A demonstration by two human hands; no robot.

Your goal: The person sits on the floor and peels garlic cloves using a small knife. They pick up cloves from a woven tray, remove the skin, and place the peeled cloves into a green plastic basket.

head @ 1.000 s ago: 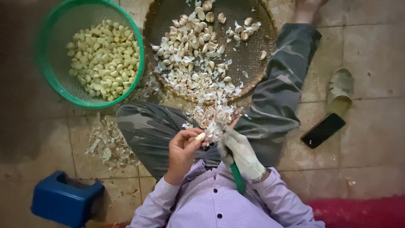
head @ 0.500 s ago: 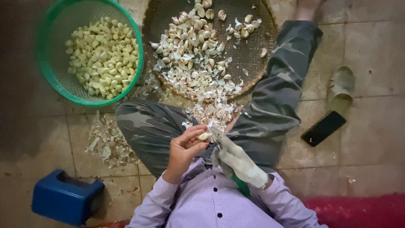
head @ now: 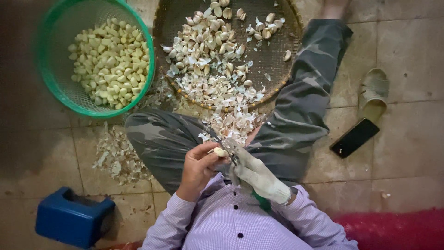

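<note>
A round woven tray (head: 277,69) of unpeeled garlic and papery skins lies on the tiled floor, beside a green basket (head: 51,88) heaped with peeled cloves. Over the lap, the bare left hand (head: 196,169) pinches a garlic clove (head: 220,152) between thumb and fingertips. The gloved right hand (head: 252,173) is closed around a small knife (head: 232,159), its blade at the clove.
</note>
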